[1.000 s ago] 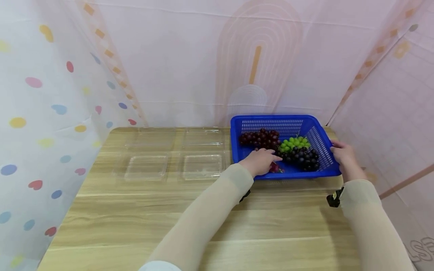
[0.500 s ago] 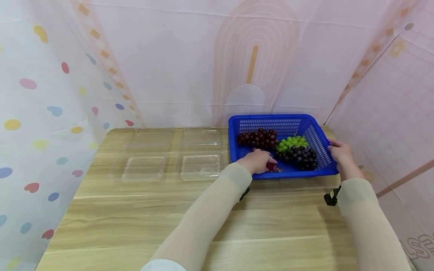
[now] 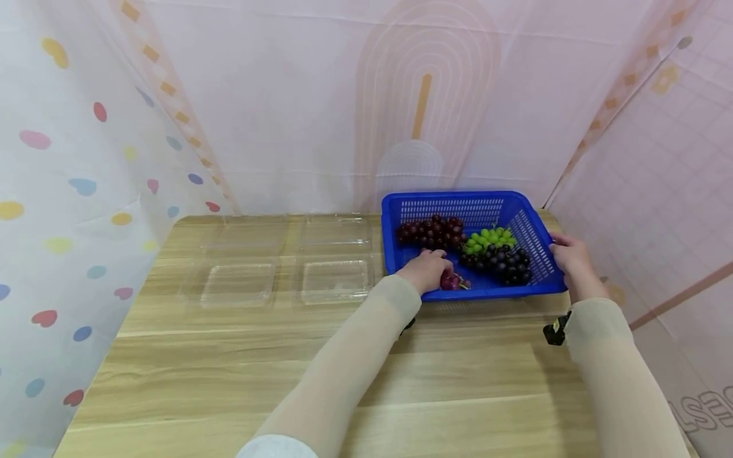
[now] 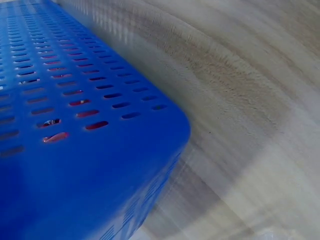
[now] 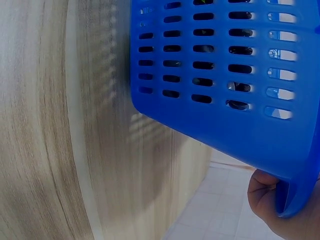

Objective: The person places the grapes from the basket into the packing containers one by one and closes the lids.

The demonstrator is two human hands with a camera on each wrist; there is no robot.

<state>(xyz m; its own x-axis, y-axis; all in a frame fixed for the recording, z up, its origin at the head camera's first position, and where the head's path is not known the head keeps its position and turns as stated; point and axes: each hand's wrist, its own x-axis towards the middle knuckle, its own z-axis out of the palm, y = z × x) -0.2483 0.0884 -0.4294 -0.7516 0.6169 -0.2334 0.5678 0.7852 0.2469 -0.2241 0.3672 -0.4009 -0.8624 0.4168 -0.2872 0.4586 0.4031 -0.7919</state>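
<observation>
We see our left hand (image 3: 426,270) reaching over the near wall of the blue basket (image 3: 452,207), its fingers curled round a small red grape cluster (image 3: 452,280) that lies on the basket floor at the near left. Our right hand (image 3: 572,257) grips the basket's right rim — in the right wrist view a fingertip hooks round that edge. The basket stands at the far right of the wooden counter (image 3: 343,369), close to the pink curtain (image 3: 658,178). Inside it, a larger red bunch (image 3: 429,232) lies toward the back left, a green bunch (image 3: 489,238) sits in the middle, and a dark bunch (image 3: 504,262) lies just in front of the green one, touching it. Left of the basket, two clear plastic clamshell boxes (image 3: 286,264) lie open side by side — the nearer one just beside the basket wall.
</observation>
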